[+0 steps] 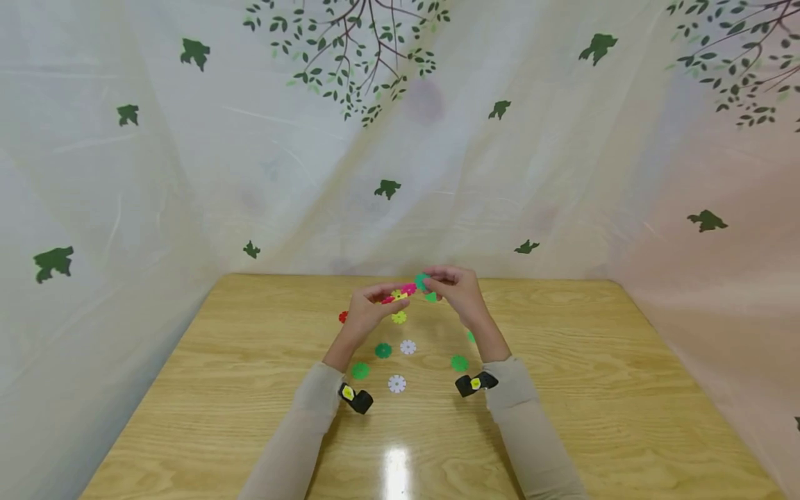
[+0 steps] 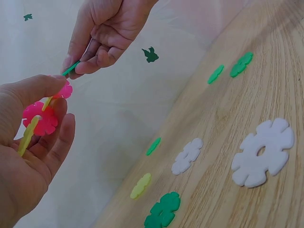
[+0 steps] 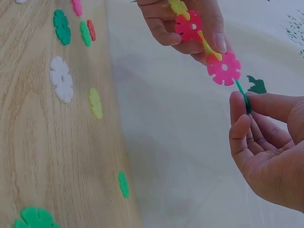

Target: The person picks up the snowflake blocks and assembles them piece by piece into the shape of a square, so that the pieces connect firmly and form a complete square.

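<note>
My left hand (image 1: 367, 311) pinches a short chain of flower-shaped interlocking discs above the table. A pink disc (image 3: 231, 71) ends the chain, with a redder disc (image 3: 182, 30) further back; yellow discs (image 2: 29, 135) sit edge-on between and behind them. Between thumb and fingertips, my right hand (image 1: 461, 290) pinches a green disc (image 1: 421, 280), turned nearly edge-on in both wrist views. Its edge meets the rim of the pink disc; whether the slots interlock, I cannot tell. Part of the chain is hidden behind my left fingers.
Loose discs lie on the wooden table (image 1: 594, 389): white (image 1: 396, 384), dark green (image 1: 383, 351), light green (image 1: 459, 363), yellow (image 1: 399, 317) and red (image 1: 343, 317). A printed cloth (image 1: 312, 173) hangs behind the table's far edge.
</note>
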Available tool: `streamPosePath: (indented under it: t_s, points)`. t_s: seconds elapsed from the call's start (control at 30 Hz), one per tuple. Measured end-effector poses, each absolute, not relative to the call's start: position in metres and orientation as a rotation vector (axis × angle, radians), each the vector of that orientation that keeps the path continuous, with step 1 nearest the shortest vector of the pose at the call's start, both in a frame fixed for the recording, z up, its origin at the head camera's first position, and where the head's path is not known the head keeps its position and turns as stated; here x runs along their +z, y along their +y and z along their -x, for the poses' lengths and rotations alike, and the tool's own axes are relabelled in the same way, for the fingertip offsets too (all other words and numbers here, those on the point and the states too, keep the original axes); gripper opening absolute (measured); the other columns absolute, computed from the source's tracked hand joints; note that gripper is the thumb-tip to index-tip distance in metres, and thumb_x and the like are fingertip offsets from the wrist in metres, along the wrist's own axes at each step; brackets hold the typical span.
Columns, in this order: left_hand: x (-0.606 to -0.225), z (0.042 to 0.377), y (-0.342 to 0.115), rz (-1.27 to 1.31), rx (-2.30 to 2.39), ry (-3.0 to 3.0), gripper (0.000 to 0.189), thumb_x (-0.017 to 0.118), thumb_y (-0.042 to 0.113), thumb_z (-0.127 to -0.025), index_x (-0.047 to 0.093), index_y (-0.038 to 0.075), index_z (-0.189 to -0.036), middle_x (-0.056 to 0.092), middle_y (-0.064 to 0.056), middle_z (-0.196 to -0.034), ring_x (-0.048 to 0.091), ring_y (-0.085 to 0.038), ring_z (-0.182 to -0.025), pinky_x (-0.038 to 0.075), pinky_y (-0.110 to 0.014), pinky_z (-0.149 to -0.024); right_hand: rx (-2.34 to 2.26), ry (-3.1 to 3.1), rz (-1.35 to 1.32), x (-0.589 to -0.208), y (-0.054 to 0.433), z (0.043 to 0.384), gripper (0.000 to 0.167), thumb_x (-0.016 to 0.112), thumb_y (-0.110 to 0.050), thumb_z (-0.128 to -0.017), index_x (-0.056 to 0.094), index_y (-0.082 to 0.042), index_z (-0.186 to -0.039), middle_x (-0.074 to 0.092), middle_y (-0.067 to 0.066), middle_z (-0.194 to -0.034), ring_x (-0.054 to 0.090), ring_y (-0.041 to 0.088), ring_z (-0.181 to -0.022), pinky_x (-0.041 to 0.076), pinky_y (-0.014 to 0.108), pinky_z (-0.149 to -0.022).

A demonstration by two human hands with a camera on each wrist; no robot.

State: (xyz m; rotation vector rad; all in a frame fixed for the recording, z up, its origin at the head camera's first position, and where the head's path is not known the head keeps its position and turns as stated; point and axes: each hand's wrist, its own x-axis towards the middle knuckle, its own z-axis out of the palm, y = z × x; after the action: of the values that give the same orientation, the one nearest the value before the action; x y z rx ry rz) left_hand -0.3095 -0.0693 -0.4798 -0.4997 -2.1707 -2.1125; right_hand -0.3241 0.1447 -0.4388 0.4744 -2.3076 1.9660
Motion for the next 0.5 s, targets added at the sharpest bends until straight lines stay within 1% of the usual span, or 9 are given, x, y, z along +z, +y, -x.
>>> streamPosePath:
  t_s: [0.1,0.13,0.23,0.3,0.37,0.4,0.5]
  points:
    - [-0.4791,0.3091,-0.0682,0.5,-2.113,-2.165,0.034,0.081,0.013,-0.088,0.074,0.003,-0.12,0.071,-0.018,-0.124,0.064,-0.012,-0.098,0.057,-0.021,-0.074,1.983,-2.306,-0.466,-0.4389,0.1446,0.3241,0.027,0.07,-0.011,-0.097,0.07,0.009,-0.116,0.074,0.005,-0.087,0.068,0.01,-0.074,0.054,0.022,-0.063]
    - [-0.4791,0.309,-0.0679,0.504,-2.114,-2.159,0.034,0.081,0.012,-0.088,0.074,0.002,-0.12,0.07,-0.018,-0.124,0.064,-0.011,-0.096,0.057,-0.021,-0.073,1.989,-2.306,-0.469,-0.4389,0.1446,0.3241,0.028,0.07,-0.011,-0.097,0.07,0.01,-0.116,0.074,0.005,-0.087,0.069,0.011,-0.074,0.054,0.021,-0.063]
    - [-0.4797,0.3091,-0.0677,0.516,-2.098,-2.162,0.035,0.08,0.011,-0.088,0.073,0.001,-0.121,0.07,-0.018,-0.126,0.062,-0.013,-0.096,0.056,-0.021,-0.072,1.999,-2.308,-0.483,-0.4392,0.1448,0.3237,0.028,0.069,-0.01,-0.098,0.07,0.01,-0.117,0.074,0.014,-0.091,0.069,0.013,-0.074,0.053,0.02,-0.061]
    - [-0.4802,0.3091,-0.0684,0.523,-2.072,-2.18,0.034,0.08,0.013,-0.089,0.074,0.003,-0.121,0.07,-0.016,-0.127,0.061,-0.014,-0.098,0.056,-0.022,-0.075,1.99,-2.316,-0.503,-0.4398,0.1455,0.3238,0.029,0.068,-0.009,-0.098,0.069,0.012,-0.118,0.074,0.021,-0.094,0.07,0.012,-0.073,0.054,0.022,-0.061]
    - [-0.4814,0.3099,-0.0691,0.532,-2.047,-2.198,0.033,0.081,0.015,-0.089,0.075,0.005,-0.12,0.071,-0.014,-0.127,0.061,-0.015,-0.101,0.054,-0.024,-0.081,1.976,-2.322,-0.511,-0.4392,0.1457,0.3229,0.028,0.068,-0.009,-0.098,0.068,0.012,-0.118,0.074,0.024,-0.097,0.07,0.011,-0.072,0.054,0.023,-0.061]
    - [-0.4818,0.3102,-0.0695,0.537,-2.035,-2.206,0.032,0.081,0.016,-0.089,0.076,0.006,-0.119,0.071,-0.013,-0.126,0.061,-0.016,-0.101,0.053,-0.025,-0.084,1.97,-2.327,-0.508,-0.4391,0.146,0.3229,0.028,0.068,-0.008,-0.098,0.068,0.012,-0.118,0.074,0.023,-0.096,0.071,0.011,-0.072,0.054,0.024,-0.061]
    - [-0.4835,0.3108,-0.0706,0.543,-2.013,-2.223,0.031,0.081,0.018,-0.089,0.076,0.009,-0.118,0.073,-0.011,-0.125,0.061,-0.018,-0.102,0.051,-0.03,-0.09,1.956,-2.34,-0.501,-0.4379,0.1457,0.3218,0.027,0.069,-0.009,-0.098,0.069,0.011,-0.117,0.075,0.02,-0.094,0.073,0.017,-0.074,0.054,0.024,-0.062]
